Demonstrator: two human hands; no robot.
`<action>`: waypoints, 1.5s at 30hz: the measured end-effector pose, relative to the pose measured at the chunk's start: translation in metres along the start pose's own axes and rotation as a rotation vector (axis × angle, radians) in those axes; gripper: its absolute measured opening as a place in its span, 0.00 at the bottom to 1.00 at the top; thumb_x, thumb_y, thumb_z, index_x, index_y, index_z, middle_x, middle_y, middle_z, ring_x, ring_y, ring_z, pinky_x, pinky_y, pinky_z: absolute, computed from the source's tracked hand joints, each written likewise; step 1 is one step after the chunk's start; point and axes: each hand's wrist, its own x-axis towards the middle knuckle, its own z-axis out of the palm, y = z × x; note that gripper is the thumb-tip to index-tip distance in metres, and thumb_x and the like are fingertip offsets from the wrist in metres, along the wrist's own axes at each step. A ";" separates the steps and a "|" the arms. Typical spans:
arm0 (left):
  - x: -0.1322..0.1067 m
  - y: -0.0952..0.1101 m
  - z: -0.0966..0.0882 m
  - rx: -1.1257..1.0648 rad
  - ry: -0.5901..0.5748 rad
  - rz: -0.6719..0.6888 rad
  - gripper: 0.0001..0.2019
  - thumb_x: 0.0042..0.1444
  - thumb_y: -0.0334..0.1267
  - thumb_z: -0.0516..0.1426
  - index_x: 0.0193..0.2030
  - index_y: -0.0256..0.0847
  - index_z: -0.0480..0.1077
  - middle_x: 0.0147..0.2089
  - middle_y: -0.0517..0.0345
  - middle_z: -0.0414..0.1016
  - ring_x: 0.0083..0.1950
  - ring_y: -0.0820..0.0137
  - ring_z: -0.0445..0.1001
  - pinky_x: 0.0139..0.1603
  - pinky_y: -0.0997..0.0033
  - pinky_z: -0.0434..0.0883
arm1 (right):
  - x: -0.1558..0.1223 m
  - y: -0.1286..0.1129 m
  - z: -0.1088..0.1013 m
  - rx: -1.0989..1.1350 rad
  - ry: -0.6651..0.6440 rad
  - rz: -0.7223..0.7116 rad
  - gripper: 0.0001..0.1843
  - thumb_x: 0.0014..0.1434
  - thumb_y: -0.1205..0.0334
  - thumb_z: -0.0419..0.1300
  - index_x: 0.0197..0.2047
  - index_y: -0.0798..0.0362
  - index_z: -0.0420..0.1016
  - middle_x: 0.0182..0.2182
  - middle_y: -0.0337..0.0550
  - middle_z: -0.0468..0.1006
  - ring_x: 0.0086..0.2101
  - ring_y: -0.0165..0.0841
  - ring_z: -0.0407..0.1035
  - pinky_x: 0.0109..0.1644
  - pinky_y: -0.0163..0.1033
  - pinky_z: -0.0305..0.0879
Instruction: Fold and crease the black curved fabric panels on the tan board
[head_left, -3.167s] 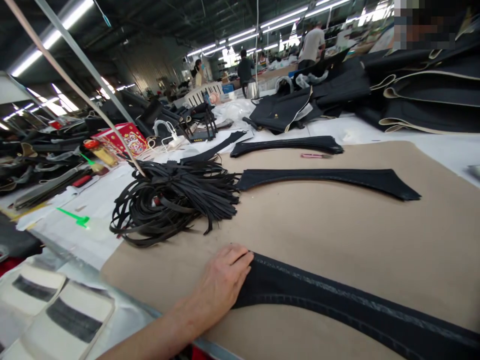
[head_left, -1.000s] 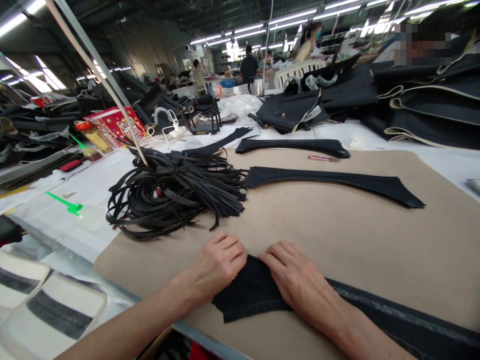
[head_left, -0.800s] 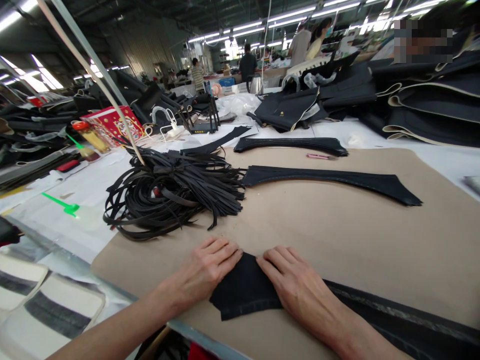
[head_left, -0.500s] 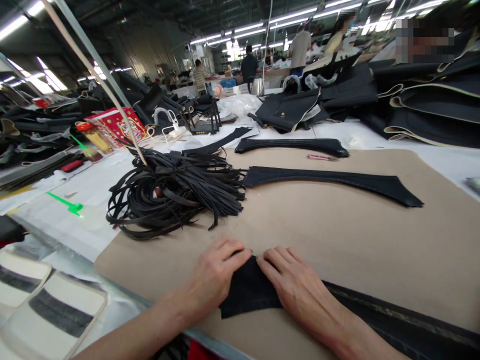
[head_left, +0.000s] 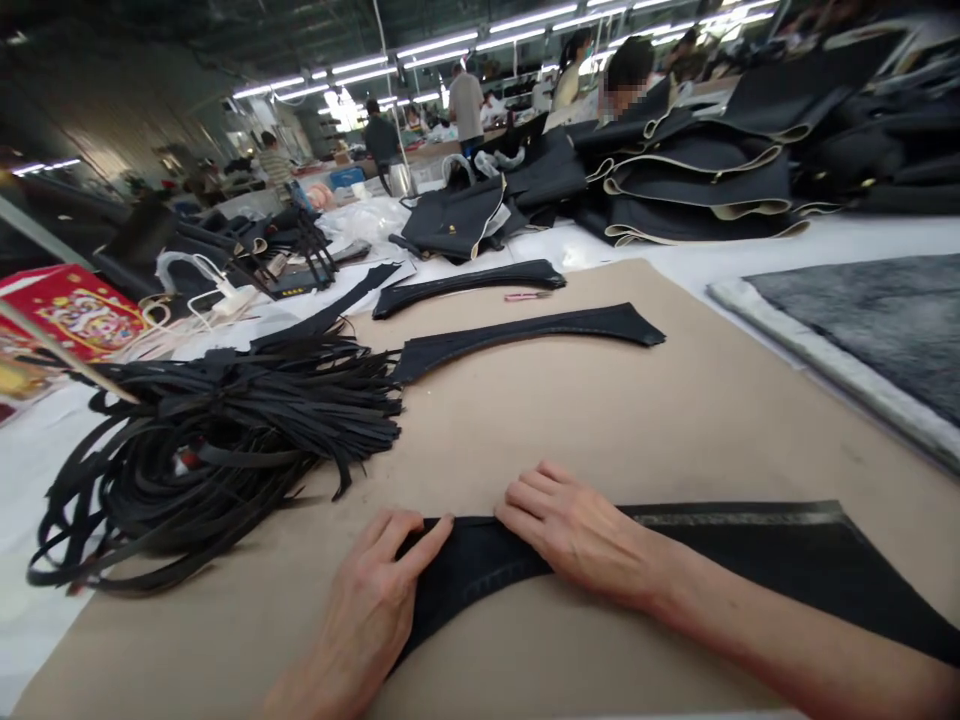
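A long curved black leather-like panel lies across the brown sheet, with a greyish strip along its far edge toward the right. My left hand grips the panel's left end, thumb and fingers at the top edge. Farther right along that same edge, my right hand has its fingers bent and pressed together over the border. Both palms hide part of the panel. Beyond my hands lie two similar black curved pieces, a nearer one and a farther one.
A heap of black strips is at left on the brown sheet. A small pink tool lies near the back. Black bag parts are piled behind. A grey fuzzy slab sits at right. Several people work farther off.
The view has swung right, bringing in the grey slab. My right hand has slid right along the panel's edge, away from my left hand, and more of the top edge shows between them.
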 end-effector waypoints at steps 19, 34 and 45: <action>0.023 0.021 -0.007 0.130 -0.143 0.127 0.23 0.60 0.22 0.43 0.57 0.41 0.67 0.43 0.49 0.70 0.42 0.62 0.70 0.39 0.59 0.75 | -0.022 -0.005 -0.002 -0.063 0.009 -0.010 0.12 0.68 0.68 0.55 0.54 0.60 0.66 0.39 0.43 0.67 0.38 0.37 0.58 0.41 0.44 0.52; 0.031 0.057 0.024 0.046 0.014 0.079 0.25 0.63 0.25 0.45 0.67 0.35 0.52 0.49 0.46 0.70 0.49 0.63 0.70 0.49 0.64 0.73 | -0.041 0.010 -0.014 -0.022 0.096 0.018 0.13 0.71 0.70 0.48 0.57 0.60 0.64 0.36 0.42 0.70 0.36 0.34 0.61 0.44 0.41 0.54; 0.034 0.060 0.021 0.128 -0.095 0.126 0.24 0.62 0.27 0.48 0.65 0.44 0.61 0.43 0.50 0.68 0.43 0.62 0.69 0.43 0.62 0.75 | -0.072 0.025 -0.022 0.034 0.047 0.107 0.06 0.66 0.71 0.56 0.36 0.57 0.71 0.34 0.42 0.69 0.36 0.34 0.59 0.45 0.40 0.53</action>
